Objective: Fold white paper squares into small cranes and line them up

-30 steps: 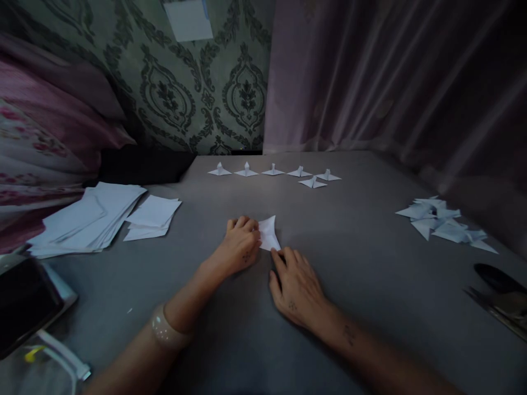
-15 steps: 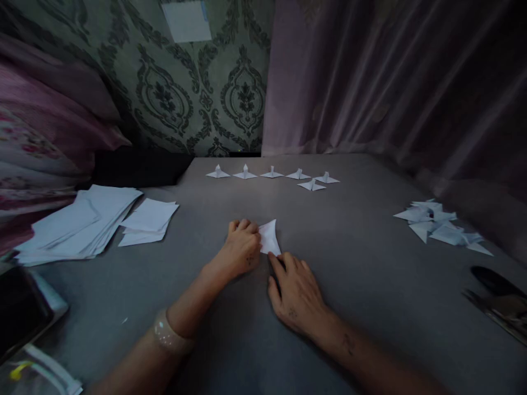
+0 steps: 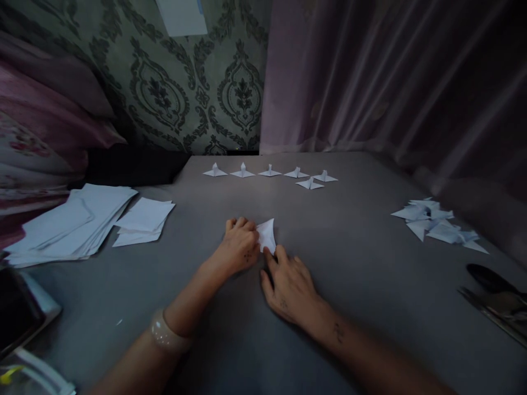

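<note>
A small piece of folded white paper (image 3: 267, 235) lies on the grey tabletop (image 3: 349, 263) between my hands. My left hand (image 3: 241, 244), with a pale bangle on the wrist, has its fingers curled over the paper's left side and hides that part. From the lower right, my right hand (image 3: 290, 282) touches the paper's bottom edge with its index fingertip. The thumb and the other fingers of this hand are spread along the table. Beyond the hands stand several folded paper birds (image 3: 242, 171) in a row, one slightly nearer than the others.
At the left lie a stack of white sheets (image 3: 78, 225) and a smaller stack of cut paper squares (image 3: 144, 219). A heap of folded paper pieces (image 3: 438, 222) sits at the right, with black-handled scissors (image 3: 489, 280) nearer me. A dark device (image 3: 18, 307) lies at the left edge.
My right hand has shifted slightly left and up along the paper's lower edge. My left hand stays on the paper. The whole view has moved a little.
</note>
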Demonstrator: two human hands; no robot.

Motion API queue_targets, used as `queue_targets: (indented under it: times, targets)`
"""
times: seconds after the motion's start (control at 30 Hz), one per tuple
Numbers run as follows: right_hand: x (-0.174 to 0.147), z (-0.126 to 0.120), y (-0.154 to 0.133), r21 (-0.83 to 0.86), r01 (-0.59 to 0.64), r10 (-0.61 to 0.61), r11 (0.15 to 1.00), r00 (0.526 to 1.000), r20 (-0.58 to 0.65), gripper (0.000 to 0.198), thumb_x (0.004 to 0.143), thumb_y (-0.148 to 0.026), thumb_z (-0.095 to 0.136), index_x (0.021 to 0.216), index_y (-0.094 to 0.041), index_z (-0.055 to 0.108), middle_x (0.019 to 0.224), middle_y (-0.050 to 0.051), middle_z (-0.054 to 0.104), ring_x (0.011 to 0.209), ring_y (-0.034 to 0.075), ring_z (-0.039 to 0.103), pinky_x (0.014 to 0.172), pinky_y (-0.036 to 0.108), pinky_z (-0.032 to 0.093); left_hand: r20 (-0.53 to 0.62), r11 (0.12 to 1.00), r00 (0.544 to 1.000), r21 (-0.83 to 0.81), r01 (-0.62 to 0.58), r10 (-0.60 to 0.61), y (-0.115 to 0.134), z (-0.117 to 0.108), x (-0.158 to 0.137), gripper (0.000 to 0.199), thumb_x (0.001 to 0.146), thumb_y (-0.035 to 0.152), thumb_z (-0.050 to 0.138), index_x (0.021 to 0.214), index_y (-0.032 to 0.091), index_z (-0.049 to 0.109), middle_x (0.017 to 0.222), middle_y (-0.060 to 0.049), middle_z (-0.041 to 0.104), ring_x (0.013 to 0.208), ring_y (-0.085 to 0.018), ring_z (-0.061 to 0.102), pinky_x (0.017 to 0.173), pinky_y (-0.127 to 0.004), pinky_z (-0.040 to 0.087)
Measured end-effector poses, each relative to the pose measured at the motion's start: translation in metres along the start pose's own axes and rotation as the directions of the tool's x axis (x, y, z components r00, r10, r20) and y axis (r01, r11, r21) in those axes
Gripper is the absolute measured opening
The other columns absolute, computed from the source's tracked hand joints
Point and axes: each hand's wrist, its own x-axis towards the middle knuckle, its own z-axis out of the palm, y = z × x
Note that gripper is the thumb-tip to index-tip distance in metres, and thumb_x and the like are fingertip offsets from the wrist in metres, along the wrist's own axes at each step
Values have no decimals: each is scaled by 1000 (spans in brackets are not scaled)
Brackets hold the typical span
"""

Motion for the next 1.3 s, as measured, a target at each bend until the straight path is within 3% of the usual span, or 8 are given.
queue_targets:
  times: [0.27, 0.43, 0.57, 0.7, 0.87, 1.0, 1.13, 1.3]
  targets:
    - [-2, -1, -5, -36, -13, 13, 999, 1000, -19, 51, 94, -34, 33, 139, -10, 37, 119, 15, 52, 89, 23, 57, 87, 39, 41, -56, 999, 998, -14, -34, 33, -2, 4, -6, 17, 83, 22, 47, 83, 18, 64, 96, -9, 64, 95, -27, 49, 84, -46, 30]
    - [-12, -5, 0, -34, 3, -5, 999, 999, -46, 41, 94, -30, 35, 126, -10, 51, 115, 14, 55, 88, 22, 57, 87, 38, 39, -150, 997, 987, -50, -63, 55, -9, 2, -20, 15, 85, 25, 50, 88, 22, 65, 108, -8, 61, 102, -27, 47, 84, -45, 30]
    - [-6, -7, 5, -18, 7, -11, 1000, 983, -183, 25, 93, -26, 41, 108, -18, 60, 99, 7, 59, 89, 21, 55, 84, 35, 37, -279, 997, 958, -38, -74, 61, -9, 4, -35, 16, 86, 26, 53, 85, 25, 68, 120, -7, 56, 106, -28, 44, 87, -46, 29]
    - [7, -1, 6, -34, 147, -151, 988, 943, -295, 20, 90, -25, 51, 106, -18, 59, 98, 7, 61, 95, 22, 50, 82, 33, 34, -348, 996, 936, -60, -69, 44, -7, 10, -49, 17, 88, 31, 54, 85, 30, 71, 122, -5, 55, 108, -28, 43, 87, -44, 30]
    - [9, 5, 6, -222, 218, -269, 950, 934, -233, 19, 91, -14, 46, 99, -18, 62, 87, 6, 61, 86, 21, 50, 78, 34, 32, -360, 992, 930, -119, 37, -78, -10, 11, -69, 25, 81, 27, 62, 105, 31, 67, 119, -7, 56, 103, -27, 46, 86, -42, 32]
    - [5, -1, 5, -318, 186, -250, 930, 953, -173, 21, 90, -13, 48, 105, -15, 63, 90, 9, 61, 85, 23, 49, 74, 35, 31, -340, 974, 925, -200, 107, -172, -10, 10, -80, 21, 83, 24, 56, 101, 28, 68, 100, -6, 63, 91, -22, 51, 81, -39, 33]
    - [5, -7, 0, -350, 192, -234, 917, 969, -81, 21, 91, -14, 48, 105, -14, 63, 90, 10, 60, 87, 24, 49, 75, 36, 32, -275, 972, 954, -229, 54, -118, -1, 12, -79, 21, 89, 25, 49, 96, 26, 68, 94, -4, 66, 88, -20, 53, 78, -37, 31]
    - [6, -9, -5, -345, 219, -246, 913, 969, -38, 23, 92, -14, 45, 106, -13, 63, 91, 11, 59, 88, 24, 49, 74, 37, 32, -228, 980, 973, -195, -33, -13, 11, 16, -76, 26, 94, 28, 42, 107, 25, 64, 92, -5, 65, 88, -20, 53, 77, -36, 30]
